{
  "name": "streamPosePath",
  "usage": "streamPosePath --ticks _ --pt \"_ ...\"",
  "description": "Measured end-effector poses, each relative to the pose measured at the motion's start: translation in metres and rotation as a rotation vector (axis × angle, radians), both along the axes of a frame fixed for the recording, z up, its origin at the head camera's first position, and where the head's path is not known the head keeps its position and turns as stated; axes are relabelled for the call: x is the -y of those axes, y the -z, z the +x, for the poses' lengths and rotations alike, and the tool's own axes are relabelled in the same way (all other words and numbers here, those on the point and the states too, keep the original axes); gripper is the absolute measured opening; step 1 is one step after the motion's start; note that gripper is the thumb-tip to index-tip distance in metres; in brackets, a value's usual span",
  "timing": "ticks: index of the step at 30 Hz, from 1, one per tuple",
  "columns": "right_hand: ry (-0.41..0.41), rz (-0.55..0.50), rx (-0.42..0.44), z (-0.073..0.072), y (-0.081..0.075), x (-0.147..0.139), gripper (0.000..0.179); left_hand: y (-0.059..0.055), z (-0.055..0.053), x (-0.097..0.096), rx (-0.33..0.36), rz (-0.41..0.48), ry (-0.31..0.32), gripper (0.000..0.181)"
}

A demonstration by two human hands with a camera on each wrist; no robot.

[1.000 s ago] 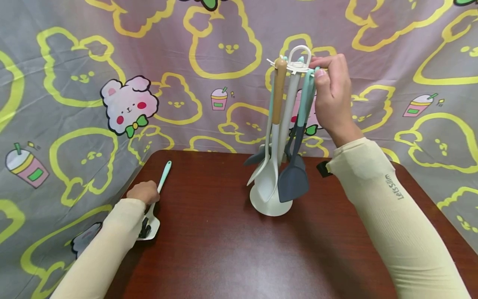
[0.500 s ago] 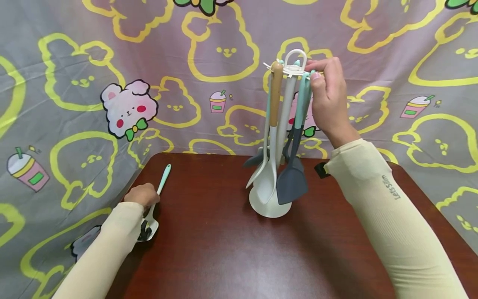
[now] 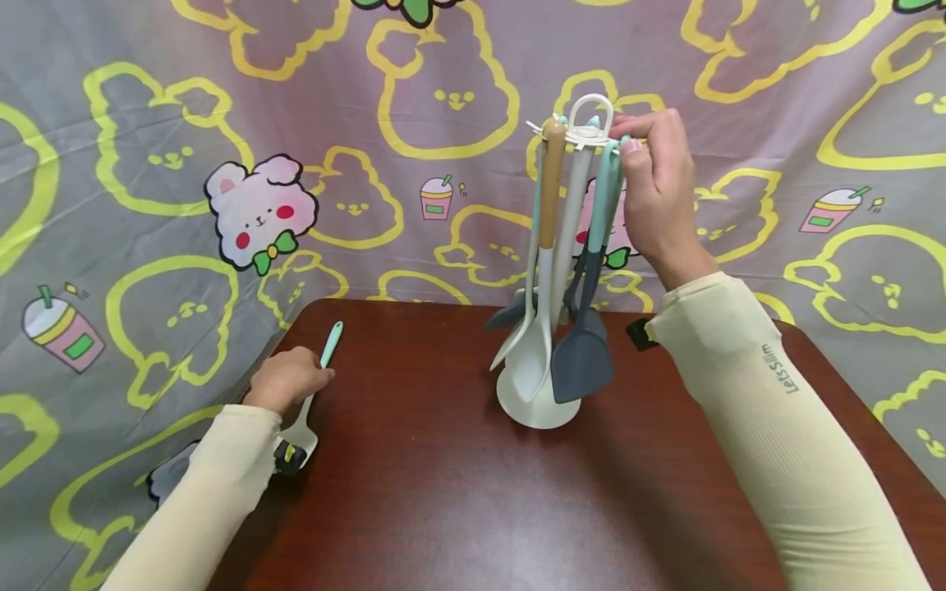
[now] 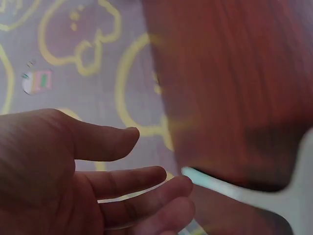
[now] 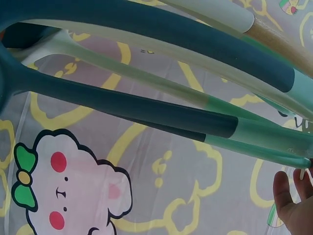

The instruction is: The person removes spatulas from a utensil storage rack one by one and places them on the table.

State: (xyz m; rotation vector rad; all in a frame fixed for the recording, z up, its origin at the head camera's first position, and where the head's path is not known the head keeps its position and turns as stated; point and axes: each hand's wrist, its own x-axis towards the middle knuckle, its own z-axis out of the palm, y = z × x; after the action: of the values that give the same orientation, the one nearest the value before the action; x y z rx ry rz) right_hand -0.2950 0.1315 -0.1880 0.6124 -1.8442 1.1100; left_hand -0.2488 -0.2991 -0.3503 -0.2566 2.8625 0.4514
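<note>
Patterned curtain (image 3: 355,98) behind a reddish-brown worktop (image 3: 421,492); the two hands occupy well-separated positions. Right of centre stands an upright white utensil stand (image 3: 543,417), its rim hung with utensils, among them a white spoon (image 3: 528,369) with a tan handle and a charcoal turner (image 3: 582,365) with a mint-green one. Near the left edge of the worktop, well apart from the stand, lies an off-white turner (image 3: 301,427), blade toward the person. Its long axis runs away from the person, slanting slightly right, and ends in a mint-green handle tip (image 3: 332,341); the axis does not point at the stand. The left hand (image 3: 290,379) is much the nearer, poised over the shaft between blade and handle tip. In the left wrist view its thumb stands apart from loosely extended fingers (image 4: 127,181), which enclose nothing; contact with the handle cannot be told. The right hand (image 3: 660,185), on the opposite side of the stand, pinches with thumb and forefinger at the rim; whether a hanging handle's end is included is unclear. In judgement, the governing relation is left hand to shaft: a secure hold would call for thumb and fingers on either side of that line.
</note>
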Motion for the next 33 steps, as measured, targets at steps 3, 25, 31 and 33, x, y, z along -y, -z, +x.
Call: streamPosePath --ticks 3,25,31,33 --pt "-0.012 0.0 -0.01 0.0 -0.001 -0.001 0.05 -0.009 0.002 -0.012 -0.053 -0.017 0.05 0.033" --pt "-0.029 -0.084 0.093 -0.001 0.0 -0.01 0.043 -0.043 0.02 -0.076 -0.165 0.129 0.233 0.042" --pt "-0.026 -0.085 0.06 -0.001 0.002 -0.006 0.045 -0.043 0.025 -0.087 -0.26 0.186 0.244 0.036" --pt "-0.021 -0.088 0.04 -0.001 0.002 -0.005 0.045 -0.046 0.026 -0.093 -0.318 0.209 0.244 0.033"
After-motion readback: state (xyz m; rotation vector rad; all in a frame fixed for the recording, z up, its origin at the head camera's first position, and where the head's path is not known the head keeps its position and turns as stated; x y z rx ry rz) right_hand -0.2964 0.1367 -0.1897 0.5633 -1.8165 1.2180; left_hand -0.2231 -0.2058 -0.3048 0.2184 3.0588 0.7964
